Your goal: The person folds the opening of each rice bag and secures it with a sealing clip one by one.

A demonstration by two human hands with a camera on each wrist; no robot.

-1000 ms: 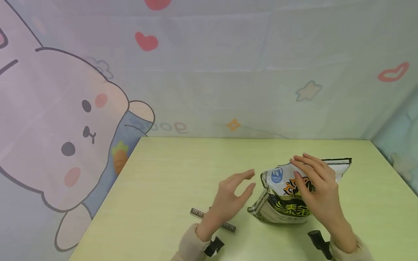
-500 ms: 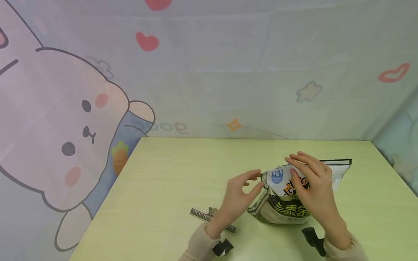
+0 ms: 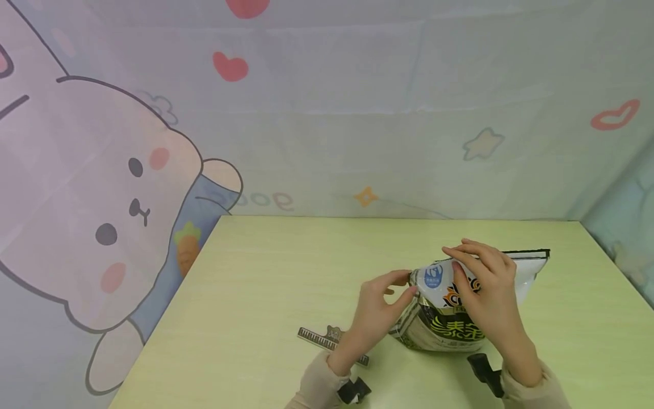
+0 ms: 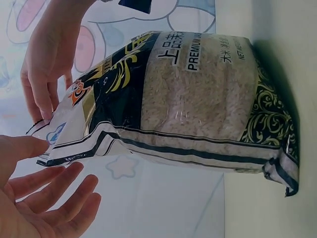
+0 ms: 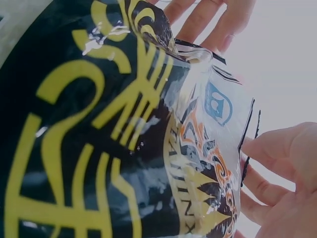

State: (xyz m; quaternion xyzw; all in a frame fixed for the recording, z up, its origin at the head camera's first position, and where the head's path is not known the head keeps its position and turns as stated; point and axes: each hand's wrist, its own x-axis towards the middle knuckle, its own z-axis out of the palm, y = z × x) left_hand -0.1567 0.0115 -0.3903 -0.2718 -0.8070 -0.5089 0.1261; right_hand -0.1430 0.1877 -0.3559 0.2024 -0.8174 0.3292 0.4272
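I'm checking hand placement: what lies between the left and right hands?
The top of the rice bag, with its blue logo, lies between the left hand and the right hand in the head view.

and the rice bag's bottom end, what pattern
The bag's bottom end has pale yellow scrolls on black, clearest in the left wrist view.

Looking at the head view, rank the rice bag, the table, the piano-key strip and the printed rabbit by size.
Largest to smallest, as they look there:
1. table
2. printed rabbit, cut off by the frame
3. rice bag
4. piano-key strip, partly covered
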